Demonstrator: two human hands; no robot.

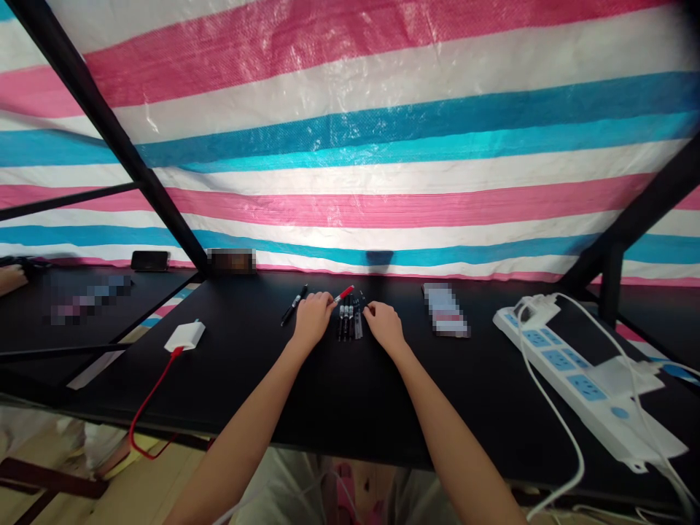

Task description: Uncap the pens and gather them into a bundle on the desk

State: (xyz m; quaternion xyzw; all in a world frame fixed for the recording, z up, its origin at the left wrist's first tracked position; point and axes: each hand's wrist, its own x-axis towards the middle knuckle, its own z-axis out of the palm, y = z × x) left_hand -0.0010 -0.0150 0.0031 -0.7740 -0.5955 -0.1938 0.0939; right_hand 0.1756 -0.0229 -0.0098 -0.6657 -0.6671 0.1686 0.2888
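Observation:
My left hand (pixel 316 318) is closed on a red pen (pixel 345 294), which tilts up to the right above a row of pens. Under it, several black and clear pens (pixel 346 322) lie side by side on the black table (pixel 339 394). Just right of the row, my right hand (pixel 386 324) has its fingers pinched at a thin dark pen (pixel 363 298), mostly hidden by the fingertips. Left of my left hand lies a separate pair of black pens (pixel 294 305), set at a slant.
A phone (pixel 445 310) lies to the right, beyond it a white power strip (pixel 574 372) with cables. At left sit a white charger (pixel 185 336) with a red cable and a dark phone (pixel 150 261). Black frame bars and a striped sheet (pixel 350 175) stand behind. Another person's hand (pixel 12 278) shows far left.

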